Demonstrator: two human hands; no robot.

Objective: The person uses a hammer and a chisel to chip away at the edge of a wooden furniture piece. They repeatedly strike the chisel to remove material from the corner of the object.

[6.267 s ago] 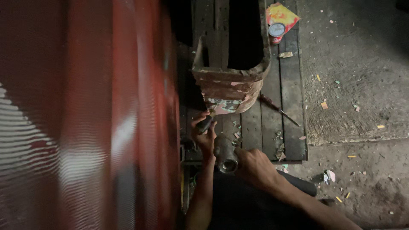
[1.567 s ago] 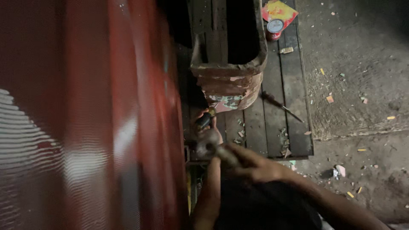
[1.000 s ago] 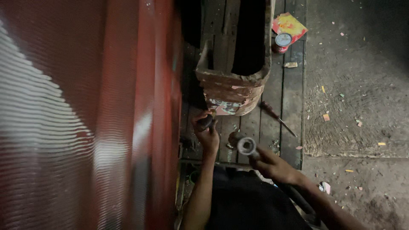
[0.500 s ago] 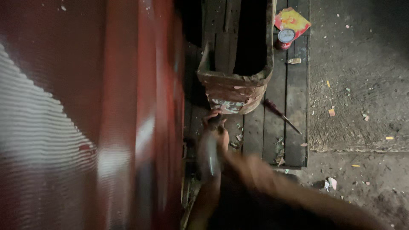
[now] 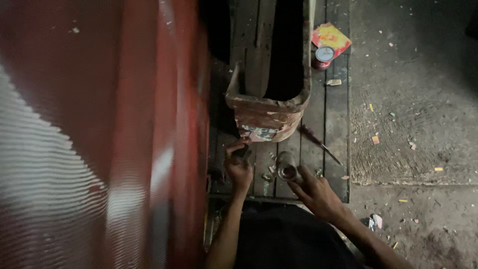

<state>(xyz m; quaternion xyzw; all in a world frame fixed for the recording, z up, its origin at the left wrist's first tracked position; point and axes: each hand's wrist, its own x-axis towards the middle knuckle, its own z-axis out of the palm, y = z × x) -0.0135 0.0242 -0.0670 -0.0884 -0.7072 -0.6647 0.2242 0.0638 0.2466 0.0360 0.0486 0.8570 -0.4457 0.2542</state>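
Gripping short metal pipe point(image 5: 287, 167) with right hand point(image 5: 318, 193), swung back below rusty bin point(image 5: 269, 107) | left hand point(image 5: 238, 164) fingers pinching small dark part, unmoved

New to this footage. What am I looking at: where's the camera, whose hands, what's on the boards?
There is no machine here: one camera sits on a person's head and looks straight down, so the two bare arms rising from the bottom edge are the wearer's own. The left hand pinches a small dark part, too dim to identify. The right hand holds a short metal tube, its open end facing up. Below lies a platform of dark wooden planks. On it stand a worn, rust-coloured open box, a thin screwdriver-like tool, a small round tin and a red and yellow packet. A big blurred red panel fills the left side.
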